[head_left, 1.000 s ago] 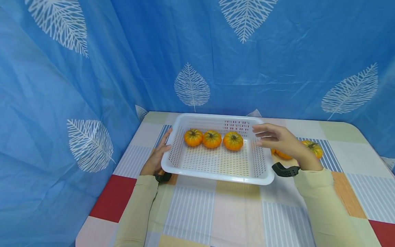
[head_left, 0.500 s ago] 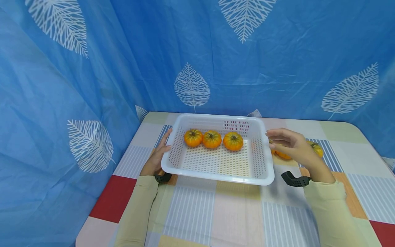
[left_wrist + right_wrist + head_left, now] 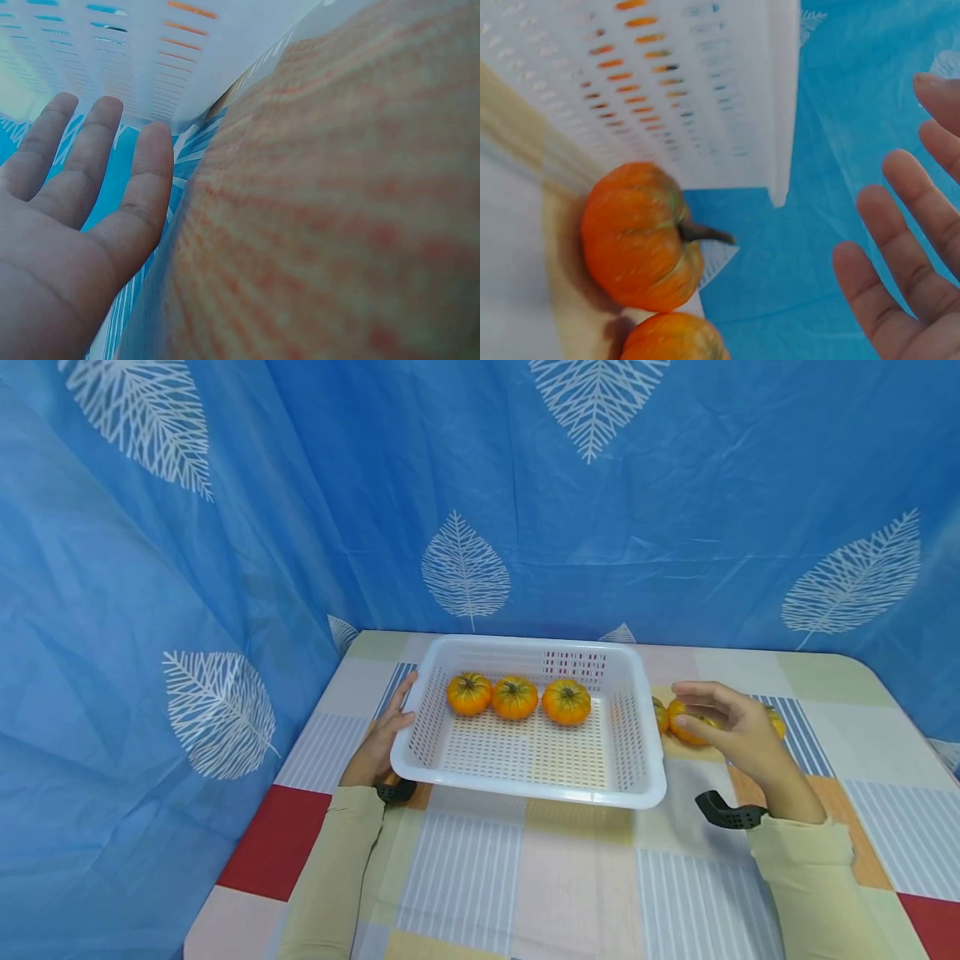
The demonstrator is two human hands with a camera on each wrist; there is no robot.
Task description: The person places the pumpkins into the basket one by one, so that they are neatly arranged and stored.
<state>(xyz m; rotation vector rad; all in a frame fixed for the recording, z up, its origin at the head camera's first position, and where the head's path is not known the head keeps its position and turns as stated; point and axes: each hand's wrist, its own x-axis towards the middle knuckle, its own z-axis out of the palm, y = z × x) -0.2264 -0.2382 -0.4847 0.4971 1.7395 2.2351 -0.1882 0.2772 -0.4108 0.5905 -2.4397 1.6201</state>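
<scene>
A white plastic basket stands on the table with three small orange pumpkins in a row inside. My left hand is at the basket's left side; in the left wrist view, its straight fingers reach toward the slotted wall. Over the pumpkins right of the basket hovers my right hand, fingers spread and relaxed, holding nothing. It partly covers a pumpkin in the head view. The right wrist view shows a stemmed pumpkin beside the basket wall, another pumpkin below it, both apart from the fingers.
Another pumpkin sits farther right, partly hidden behind my right hand. A patchwork-patterned cloth covers the table. Blue curtains with white leaf prints hang behind the table and along its left side.
My right hand has moved right and slightly toward me, from over the basket's right rim to above the pumpkins outside. The left hand and the basket have stayed in place.
</scene>
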